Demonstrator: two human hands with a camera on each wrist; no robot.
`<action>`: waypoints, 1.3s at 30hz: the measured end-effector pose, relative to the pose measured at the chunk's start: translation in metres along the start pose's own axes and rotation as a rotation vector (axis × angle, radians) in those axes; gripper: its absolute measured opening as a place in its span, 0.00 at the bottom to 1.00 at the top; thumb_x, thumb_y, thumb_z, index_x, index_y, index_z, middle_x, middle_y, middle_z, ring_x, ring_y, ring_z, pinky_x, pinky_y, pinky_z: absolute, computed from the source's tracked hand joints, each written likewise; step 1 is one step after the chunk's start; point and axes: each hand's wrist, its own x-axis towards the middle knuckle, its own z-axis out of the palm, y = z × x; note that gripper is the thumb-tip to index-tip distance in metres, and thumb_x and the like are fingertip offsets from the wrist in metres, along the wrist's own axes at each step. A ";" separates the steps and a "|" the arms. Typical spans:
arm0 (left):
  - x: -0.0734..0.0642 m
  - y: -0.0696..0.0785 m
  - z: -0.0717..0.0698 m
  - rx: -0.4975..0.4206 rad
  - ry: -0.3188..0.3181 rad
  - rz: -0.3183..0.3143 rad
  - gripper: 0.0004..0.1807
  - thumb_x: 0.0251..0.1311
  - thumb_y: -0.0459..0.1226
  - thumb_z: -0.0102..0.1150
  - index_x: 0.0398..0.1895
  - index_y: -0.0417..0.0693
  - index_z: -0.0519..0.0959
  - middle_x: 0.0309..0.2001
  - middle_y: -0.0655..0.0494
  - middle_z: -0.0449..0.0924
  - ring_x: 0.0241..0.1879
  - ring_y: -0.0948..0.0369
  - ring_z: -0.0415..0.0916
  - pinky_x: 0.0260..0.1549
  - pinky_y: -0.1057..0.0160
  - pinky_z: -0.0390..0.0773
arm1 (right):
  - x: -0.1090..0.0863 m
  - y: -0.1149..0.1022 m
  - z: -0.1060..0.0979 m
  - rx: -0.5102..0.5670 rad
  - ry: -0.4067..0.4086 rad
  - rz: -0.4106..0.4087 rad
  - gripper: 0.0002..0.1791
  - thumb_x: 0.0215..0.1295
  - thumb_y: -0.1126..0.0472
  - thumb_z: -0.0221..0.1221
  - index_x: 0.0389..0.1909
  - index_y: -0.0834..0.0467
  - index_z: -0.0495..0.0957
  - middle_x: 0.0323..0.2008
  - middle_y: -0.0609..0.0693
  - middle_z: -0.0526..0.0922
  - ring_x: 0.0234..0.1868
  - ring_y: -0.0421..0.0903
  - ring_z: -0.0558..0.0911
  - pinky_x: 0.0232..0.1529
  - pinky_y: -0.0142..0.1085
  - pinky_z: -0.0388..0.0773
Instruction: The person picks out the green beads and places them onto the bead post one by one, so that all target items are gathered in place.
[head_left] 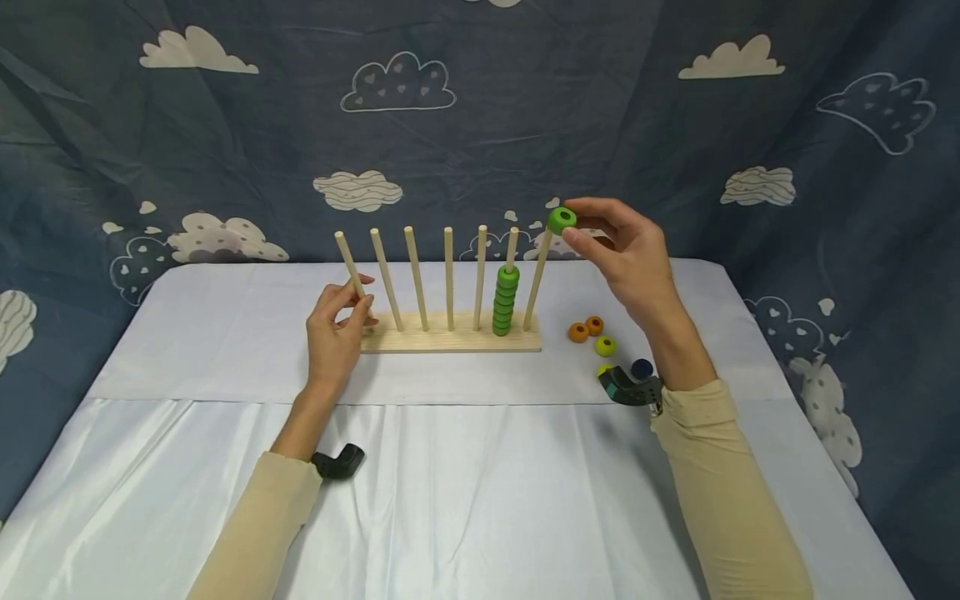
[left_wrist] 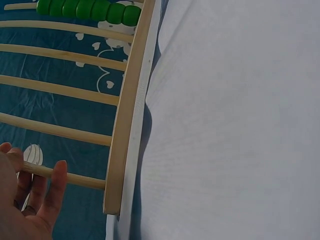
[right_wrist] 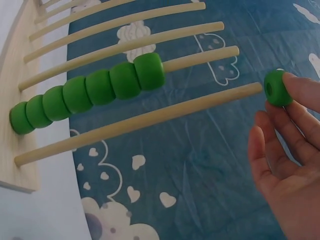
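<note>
A wooden peg rack [head_left: 450, 340] with several upright pegs stands on the table. Green beads [head_left: 506, 302] are stacked on its second peg from the right. My right hand [head_left: 630, 258] pinches another green bead [right_wrist: 278, 88] between thumb and fingers. In the right wrist view, its hole faces the tip of the bare rightmost peg [right_wrist: 145, 120], a small gap apart. At the rack's other end, my left hand [head_left: 335, 333] holds the leftmost peg [left_wrist: 75, 178] between thumb and fingers.
Right of the rack lie loose beads: two orange beads [head_left: 578, 332], yellow-green beads [head_left: 605, 346] and a dark blue bead [head_left: 641, 369], close to the right wrist camera [head_left: 628, 388]. A white cloth covers the table [head_left: 465, 483]. Behind hangs a dark cloud-print curtain [head_left: 525, 125].
</note>
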 end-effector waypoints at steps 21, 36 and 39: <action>0.001 0.000 0.002 0.003 0.003 0.008 0.15 0.70 0.29 0.63 0.57 0.40 0.85 0.40 0.53 0.74 0.43 0.65 0.80 0.36 0.59 0.95 | 0.005 -0.006 0.013 0.021 -0.078 0.002 0.21 0.71 0.64 0.66 0.63 0.57 0.81 0.58 0.47 0.83 0.58 0.42 0.82 0.61 0.23 0.83; 0.000 0.000 0.002 -0.001 0.006 -0.009 0.15 0.70 0.30 0.63 0.57 0.41 0.85 0.41 0.52 0.74 0.43 0.65 0.80 0.36 0.60 0.95 | 0.008 -0.001 0.022 0.029 -0.128 0.015 0.20 0.71 0.63 0.66 0.63 0.57 0.81 0.56 0.44 0.82 0.55 0.44 0.80 0.60 0.23 0.83; 0.001 0.000 0.001 -0.002 0.002 -0.007 0.15 0.70 0.31 0.63 0.58 0.42 0.85 0.41 0.49 0.75 0.43 0.65 0.80 0.36 0.62 0.95 | 0.008 0.000 0.024 0.029 -0.130 0.001 0.20 0.71 0.64 0.66 0.63 0.58 0.81 0.55 0.44 0.82 0.54 0.44 0.79 0.60 0.22 0.83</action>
